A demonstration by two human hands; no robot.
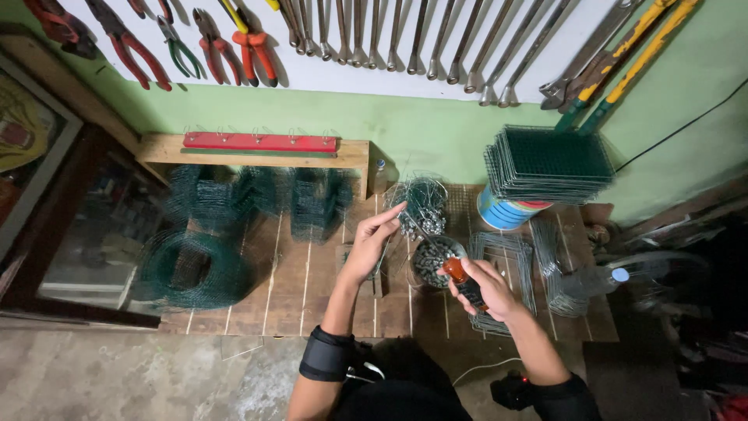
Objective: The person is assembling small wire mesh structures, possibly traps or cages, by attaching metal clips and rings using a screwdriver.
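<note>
On the wooden counter, a wire is pinched by the left hand beside the tub; pliers are clenched in the right hand. The thin wire could likely slip.

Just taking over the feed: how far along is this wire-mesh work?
Done, it seems: a stack of flat green mesh panels sits on a can, and bent mesh pieces stand by the bench. In hand: the left hand pinches thin wire, and the right hand grips an orange-and-black-handled tool over a bowl of small fasteners. Left: a mesh roll and loose wire frames remain unworked.
</note>
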